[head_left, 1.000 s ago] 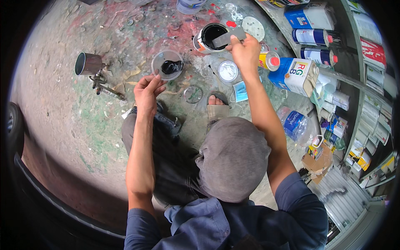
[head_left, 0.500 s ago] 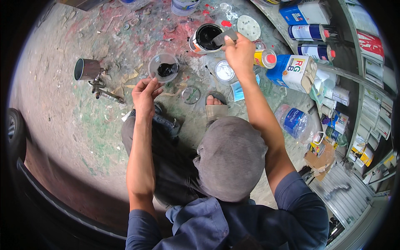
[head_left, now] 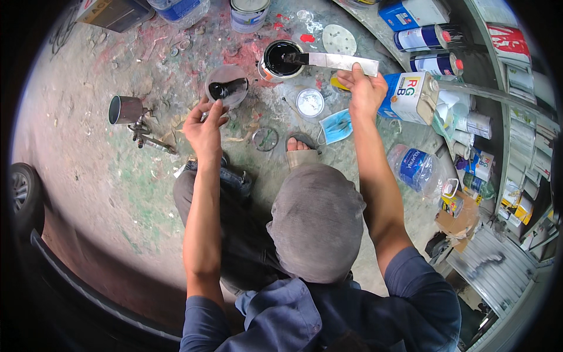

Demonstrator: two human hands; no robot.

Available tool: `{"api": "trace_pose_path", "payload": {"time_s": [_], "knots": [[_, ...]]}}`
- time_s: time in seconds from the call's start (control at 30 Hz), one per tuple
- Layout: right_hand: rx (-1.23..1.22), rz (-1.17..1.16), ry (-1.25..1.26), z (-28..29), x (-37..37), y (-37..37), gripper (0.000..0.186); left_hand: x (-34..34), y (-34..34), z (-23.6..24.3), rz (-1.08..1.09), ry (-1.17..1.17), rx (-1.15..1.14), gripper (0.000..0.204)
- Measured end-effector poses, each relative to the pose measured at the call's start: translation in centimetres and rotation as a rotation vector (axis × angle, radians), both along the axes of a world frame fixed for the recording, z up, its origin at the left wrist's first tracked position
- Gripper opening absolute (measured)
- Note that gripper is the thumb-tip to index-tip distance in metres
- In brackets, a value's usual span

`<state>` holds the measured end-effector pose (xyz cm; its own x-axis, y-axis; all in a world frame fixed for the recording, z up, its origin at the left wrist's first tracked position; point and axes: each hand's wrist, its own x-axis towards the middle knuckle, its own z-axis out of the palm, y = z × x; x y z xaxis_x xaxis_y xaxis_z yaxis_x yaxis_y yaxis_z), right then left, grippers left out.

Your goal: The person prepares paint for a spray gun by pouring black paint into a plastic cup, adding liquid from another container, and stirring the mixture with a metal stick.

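My left hand (head_left: pixel 205 123) grips the edge of a clear plastic cup (head_left: pixel 234 76) that has black liquid in it. My right hand (head_left: pixel 366 94) holds a flat silver strip (head_left: pixel 337 60), its left end coated black and over an open can (head_left: pixel 268 74) of black paint. Below the can lie a white round lid (head_left: pixel 310 102), a blue mask (head_left: pixel 335 128) and a small clear disc (head_left: pixel 264 138). A spray gun with a metal cup (head_left: pixel 124 110) stands to the left of my left hand.
Paint tins and bottles (head_left: pixel 420 38) line a shelf on the right, near a large rectangular can (head_left: pixel 413 98) and a water jug (head_left: pixel 410 167). A bucket (head_left: pixel 249 16) and box (head_left: pixel 111 14) sit at the back. A car wheel (head_left: pixel 23 196) is at the left edge.
My right hand has moved right and down, drawing the strip partly out of the paint can, so its blackened end shows. The left hand's cup has shifted slightly left.
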<state>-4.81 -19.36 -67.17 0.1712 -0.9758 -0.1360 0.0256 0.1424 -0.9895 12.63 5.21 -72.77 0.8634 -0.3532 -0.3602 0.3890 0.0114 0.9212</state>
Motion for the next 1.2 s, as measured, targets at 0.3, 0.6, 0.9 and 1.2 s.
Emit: {"api": "trace_pose_path", "payload": {"time_s": [0.3, 0.6, 0.9, 1.2], "knots": [[-0.120, 0.053, -0.046, 4.3, -2.2, -0.2, 0.012, 0.1, -6.6, 3.5, -0.113, -0.725, 0.280, 0.009], [-0.138, 0.068, -0.018, 6.5, -2.7, -0.3, 0.013, 0.3, -9.1, 4.3, -0.126, -1.073, 0.305, 0.005], [-0.135, 0.079, -0.024, 5.9, -2.6, -0.3, 0.013, 0.2, -9.0, 4.2, -0.138, -0.974, 0.290, 0.004], [-0.165, 0.120, 0.029, 5.4, -2.4, 0.4, 0.014, 0.0, -9.6, 5.1, -0.146, -1.062, 0.327, 0.006]]}}
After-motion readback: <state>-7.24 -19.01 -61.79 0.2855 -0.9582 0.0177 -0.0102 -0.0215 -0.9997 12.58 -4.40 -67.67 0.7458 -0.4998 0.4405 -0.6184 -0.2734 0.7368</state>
